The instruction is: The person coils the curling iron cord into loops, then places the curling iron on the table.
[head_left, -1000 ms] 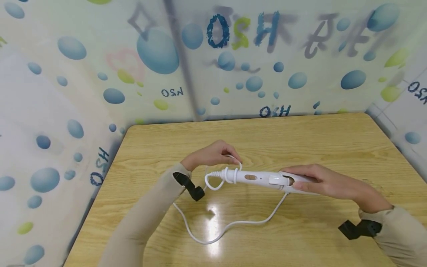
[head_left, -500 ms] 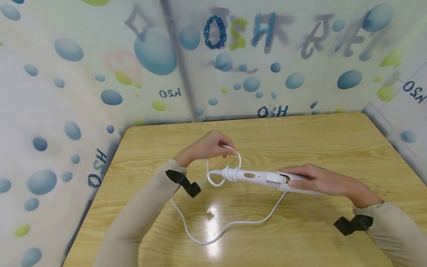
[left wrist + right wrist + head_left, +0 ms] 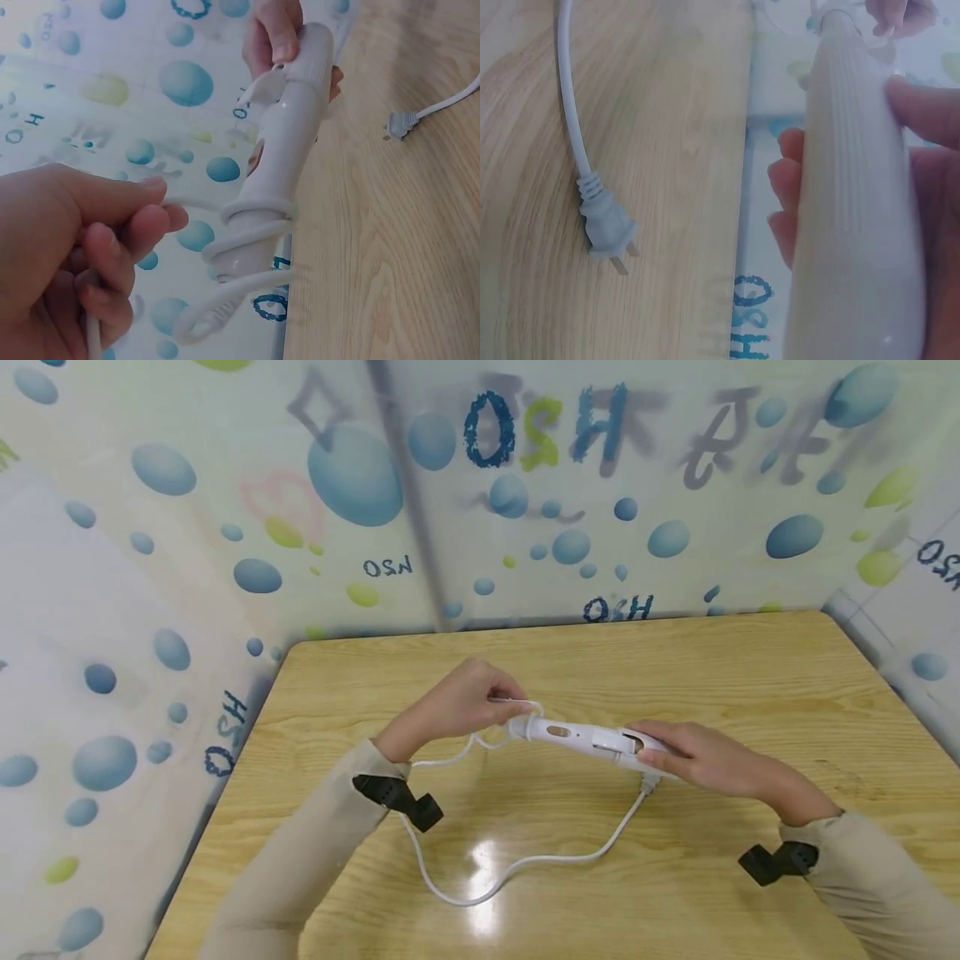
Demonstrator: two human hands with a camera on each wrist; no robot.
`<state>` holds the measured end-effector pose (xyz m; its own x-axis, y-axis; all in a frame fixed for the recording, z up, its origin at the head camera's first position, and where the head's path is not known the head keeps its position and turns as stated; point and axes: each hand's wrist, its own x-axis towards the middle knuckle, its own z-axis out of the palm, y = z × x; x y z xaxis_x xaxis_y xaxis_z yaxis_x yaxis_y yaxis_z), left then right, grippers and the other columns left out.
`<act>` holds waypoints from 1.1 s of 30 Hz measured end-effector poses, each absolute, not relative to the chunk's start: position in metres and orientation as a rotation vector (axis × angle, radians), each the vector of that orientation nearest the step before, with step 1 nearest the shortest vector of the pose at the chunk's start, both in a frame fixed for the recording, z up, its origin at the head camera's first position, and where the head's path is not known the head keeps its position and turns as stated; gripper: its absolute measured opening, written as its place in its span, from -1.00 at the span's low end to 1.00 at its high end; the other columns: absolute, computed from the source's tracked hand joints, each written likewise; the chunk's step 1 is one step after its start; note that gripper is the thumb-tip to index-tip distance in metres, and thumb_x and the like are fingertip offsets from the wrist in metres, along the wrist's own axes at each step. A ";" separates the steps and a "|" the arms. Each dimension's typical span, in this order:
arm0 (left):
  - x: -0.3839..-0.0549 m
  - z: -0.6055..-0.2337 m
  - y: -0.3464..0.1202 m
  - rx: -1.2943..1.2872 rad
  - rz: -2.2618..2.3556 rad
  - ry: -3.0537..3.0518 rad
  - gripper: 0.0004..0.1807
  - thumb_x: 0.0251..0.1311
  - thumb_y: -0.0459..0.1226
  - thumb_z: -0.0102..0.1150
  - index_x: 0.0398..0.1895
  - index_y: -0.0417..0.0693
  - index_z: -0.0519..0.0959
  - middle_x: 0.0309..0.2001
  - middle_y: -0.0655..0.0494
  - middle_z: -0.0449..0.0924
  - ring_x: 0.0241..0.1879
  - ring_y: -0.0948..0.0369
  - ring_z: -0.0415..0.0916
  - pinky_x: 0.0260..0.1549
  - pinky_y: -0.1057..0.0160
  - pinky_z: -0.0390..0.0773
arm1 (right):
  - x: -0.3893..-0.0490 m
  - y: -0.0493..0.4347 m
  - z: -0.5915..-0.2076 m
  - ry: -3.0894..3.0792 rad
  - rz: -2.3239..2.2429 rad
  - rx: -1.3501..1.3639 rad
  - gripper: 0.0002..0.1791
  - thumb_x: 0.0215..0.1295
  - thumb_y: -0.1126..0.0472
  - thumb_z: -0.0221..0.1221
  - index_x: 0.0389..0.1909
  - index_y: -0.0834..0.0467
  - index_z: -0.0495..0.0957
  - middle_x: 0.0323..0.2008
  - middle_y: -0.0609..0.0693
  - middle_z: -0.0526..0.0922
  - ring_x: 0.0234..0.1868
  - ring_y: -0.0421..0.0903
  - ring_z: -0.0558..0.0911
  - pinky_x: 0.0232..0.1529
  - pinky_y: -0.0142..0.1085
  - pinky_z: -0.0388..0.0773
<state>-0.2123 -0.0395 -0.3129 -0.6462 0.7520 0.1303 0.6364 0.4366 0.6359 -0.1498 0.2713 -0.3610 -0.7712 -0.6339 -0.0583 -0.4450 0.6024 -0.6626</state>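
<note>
A white curling iron [image 3: 577, 737] is held above the table, tilted slightly, its handle end towards the left. My right hand [image 3: 701, 760] grips its wider, ribbed body [image 3: 851, 187], thumb on one side and fingers round the other. Close to the handle end, my left hand [image 3: 465, 697] pinches the white power cord [image 3: 191, 202] between thumb and fingers. In the left wrist view several turns of cord circle the handle near its strain relief [image 3: 214, 319]. The rest of the cord runs through the left palm and down to the table. Its two-pin plug [image 3: 609, 225] lies on the wood.
The wood-grain table [image 3: 675, 893] has loose cord curving across its near part. Walls with blue and green bubble prints [image 3: 510, 560] stand behind it and at both sides. Black wrist cameras [image 3: 408, 802] are strapped over both sleeves.
My left hand rose with the cord, then came down closer to the handle, drawing the loose loop there against it. The curling iron's handle end has lifted a little.
</note>
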 end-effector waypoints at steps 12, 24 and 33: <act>-0.187 -0.326 -0.050 1.040 1.165 2.355 -0.59 0.37 -0.31 -0.12 0.27 -0.14 0.32 -0.54 0.14 0.52 -0.82 0.22 0.33 -0.77 0.27 0.40 | -0.150 0.283 -0.357 2.678 -1.034 -0.743 -0.52 0.41 0.18 -0.05 0.25 0.36 0.24 -0.12 0.12 0.53 -0.32 -0.11 0.46 -0.38 -0.28 0.39; -0.169 -0.378 -0.038 1.020 1.597 2.158 -0.55 0.39 -0.42 -0.25 0.33 -0.25 0.18 -0.41 -0.11 0.52 -0.68 0.28 0.31 -0.69 0.25 0.38 | -0.145 0.289 -0.351 2.741 -1.108 -0.687 -0.52 0.40 0.20 -0.04 0.26 0.34 0.23 -0.08 0.19 0.51 -0.32 -0.09 0.47 -0.41 -0.31 0.41; -0.168 -0.392 -0.025 0.913 1.837 2.101 -0.61 0.36 -0.38 -0.13 0.23 -0.22 0.35 -0.40 -0.19 0.56 -0.73 0.12 0.29 -0.77 0.24 0.30 | -0.139 0.283 -0.344 2.730 -1.205 -0.753 -0.54 0.39 0.28 -0.04 0.26 0.36 0.23 -0.04 0.23 0.49 -0.29 -0.20 0.48 -0.40 -0.33 0.44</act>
